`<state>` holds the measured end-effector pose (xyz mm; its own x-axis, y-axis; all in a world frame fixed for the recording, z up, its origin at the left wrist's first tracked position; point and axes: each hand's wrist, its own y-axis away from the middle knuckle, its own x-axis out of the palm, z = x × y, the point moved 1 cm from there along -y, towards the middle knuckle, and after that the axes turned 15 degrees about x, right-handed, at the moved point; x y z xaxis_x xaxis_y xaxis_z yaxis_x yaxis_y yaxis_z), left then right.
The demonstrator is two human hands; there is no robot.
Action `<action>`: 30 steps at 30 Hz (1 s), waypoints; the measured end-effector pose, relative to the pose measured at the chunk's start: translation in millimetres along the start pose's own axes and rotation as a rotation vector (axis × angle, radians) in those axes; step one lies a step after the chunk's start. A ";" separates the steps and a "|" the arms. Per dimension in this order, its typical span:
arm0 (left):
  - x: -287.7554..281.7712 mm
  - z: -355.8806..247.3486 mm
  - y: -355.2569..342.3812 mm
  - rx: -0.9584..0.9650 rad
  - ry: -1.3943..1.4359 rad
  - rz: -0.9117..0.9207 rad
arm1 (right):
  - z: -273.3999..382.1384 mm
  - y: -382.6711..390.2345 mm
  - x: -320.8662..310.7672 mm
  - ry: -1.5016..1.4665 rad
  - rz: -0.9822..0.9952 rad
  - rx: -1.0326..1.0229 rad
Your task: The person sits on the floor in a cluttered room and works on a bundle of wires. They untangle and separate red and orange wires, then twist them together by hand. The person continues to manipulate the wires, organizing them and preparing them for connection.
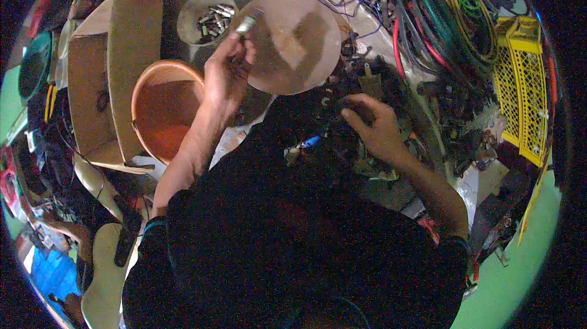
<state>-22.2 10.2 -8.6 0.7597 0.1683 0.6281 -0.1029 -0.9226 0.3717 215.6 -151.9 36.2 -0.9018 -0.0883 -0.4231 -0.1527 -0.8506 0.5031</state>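
Head view: left fingers (230,44) hold one shiny piece (246,24); one orange bucket (162,106).

- That small piece (246,25) held up: bright and shiny, metal by its look.
- Loose pieces (215,22) in the bowl (187,26): metal, with silvery glints.
- The bowl itself: pale, smooth, dull.
- The round, flat-looking thing (290,38) beside it: matt, dusty; I can't tell the material.
- Bucket (164,124): smooth orange plastic, faint sheen.
- Box (134,54): matt brown cardboard.
- Crate (527,84): yellow plastic lattice.
- Shirt (293,237): dark, matt cloth.
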 end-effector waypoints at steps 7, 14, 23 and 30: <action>-0.5 -12.1 -7.2 0.017 0.005 -0.026 | -10.4 12.7 -2.8 0.084 -0.029 0.079; 4.1 9.6 14.5 0.026 -0.226 0.041 | -82.5 61.7 -40.6 0.004 -0.259 0.264; 63.9 31.9 16.7 -0.136 -0.455 0.359 | -221.7 171.1 26.7 -0.571 -0.976 0.666; 140.0 114.1 72.1 -0.077 -0.876 0.830 | -260.6 169.3 -43.2 -0.274 -1.083 0.644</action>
<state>150.0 -72.4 28.2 0.6188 -0.7850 0.0295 -0.7807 -0.6104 0.1338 334.1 -427.2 -56.7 -0.2380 0.6594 -0.7131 -0.9520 -0.0128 0.3060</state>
